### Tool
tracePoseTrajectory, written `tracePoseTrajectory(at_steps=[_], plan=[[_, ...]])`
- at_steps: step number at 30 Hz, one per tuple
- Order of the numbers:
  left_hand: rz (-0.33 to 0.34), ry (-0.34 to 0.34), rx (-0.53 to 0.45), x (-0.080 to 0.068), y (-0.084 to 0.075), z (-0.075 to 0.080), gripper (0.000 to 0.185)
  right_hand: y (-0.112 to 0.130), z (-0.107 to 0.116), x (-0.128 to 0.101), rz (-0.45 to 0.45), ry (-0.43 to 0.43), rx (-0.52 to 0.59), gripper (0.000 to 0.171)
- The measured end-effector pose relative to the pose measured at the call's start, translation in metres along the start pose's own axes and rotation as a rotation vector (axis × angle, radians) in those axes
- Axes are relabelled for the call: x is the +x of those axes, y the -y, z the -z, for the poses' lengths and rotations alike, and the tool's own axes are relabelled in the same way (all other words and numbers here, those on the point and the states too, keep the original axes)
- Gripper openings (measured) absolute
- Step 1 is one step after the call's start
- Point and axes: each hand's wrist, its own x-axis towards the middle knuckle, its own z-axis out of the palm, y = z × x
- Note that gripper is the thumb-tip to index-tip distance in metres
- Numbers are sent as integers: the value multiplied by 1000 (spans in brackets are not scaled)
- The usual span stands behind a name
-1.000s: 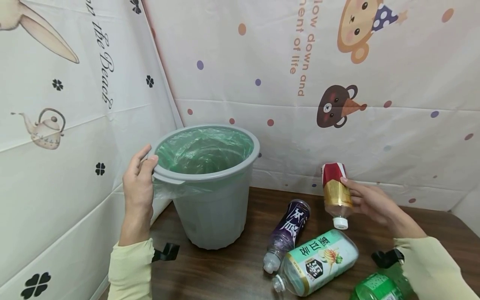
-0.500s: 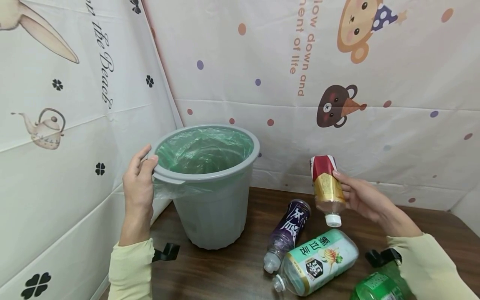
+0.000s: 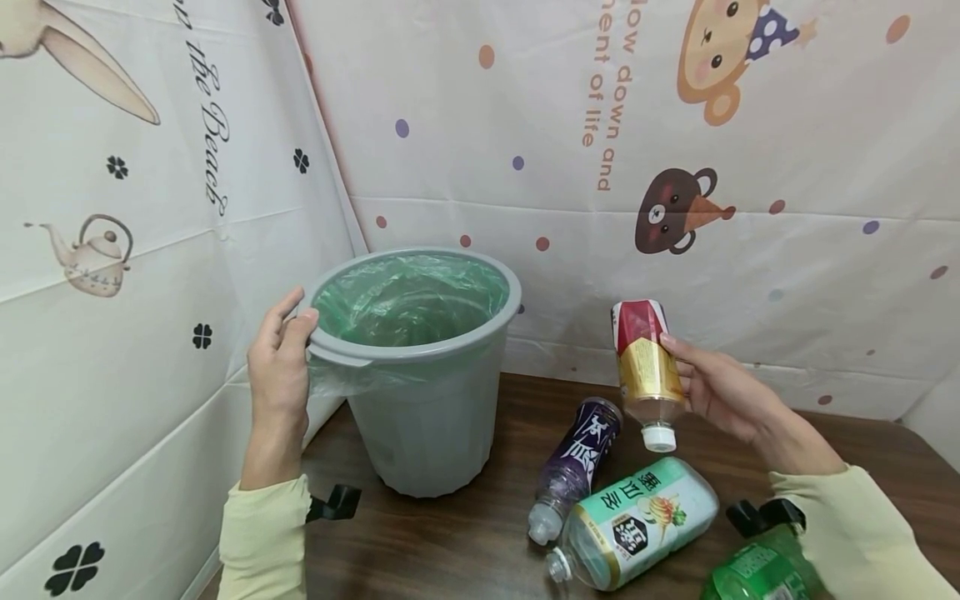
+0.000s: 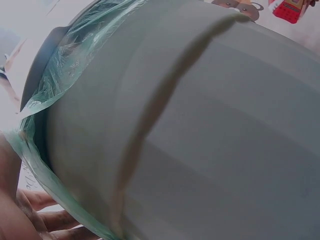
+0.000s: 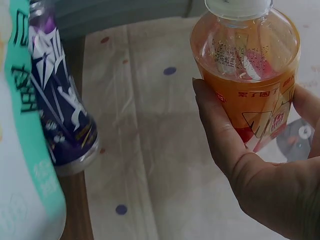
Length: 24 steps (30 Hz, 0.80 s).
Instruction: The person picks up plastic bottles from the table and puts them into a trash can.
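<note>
1. Cartoon-printed sheets walled a dark wooden counter (image 3: 465, 533), where a grey bin (image 3: 420, 417) with a green liner (image 3: 408, 296) stood at the left.
2. At the bin's near rim, the left hand (image 3: 279, 367) had its fingers curled over the edge, steadying it.
3. Held cap-down above the counter, well apart from the bin, a red-and-gold bottle (image 3: 643, 362) sat wrapped in the right hand's (image 3: 720, 392) fingers (image 5: 215, 125).
4. It could slip from that light hold and fall among the bottles below.
5. Lying beneath were a mint-label bottle (image 3: 637, 521), a purple bottle (image 3: 573, 462) and a green bottle (image 3: 753, 575), crowding the space.
</note>
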Motion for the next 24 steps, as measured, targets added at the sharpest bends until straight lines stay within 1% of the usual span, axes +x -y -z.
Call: tracePoseTrajectory(at_steps=[8, 13, 20, 24], plan=[[-7, 6, -8, 0, 0, 0, 49, 10, -12, -1, 10, -10, -8, 37], [-12, 6, -3, 0, 1, 0, 49, 15, -19, -1, 22, 7, 13, 38], [3, 5, 2, 1, 2, 1, 50, 22, -29, 1, 41, 42, 30, 39], [3, 9, 0, 1, 2, 1, 50, 27, -36, 2, 35, 32, 28, 43]])
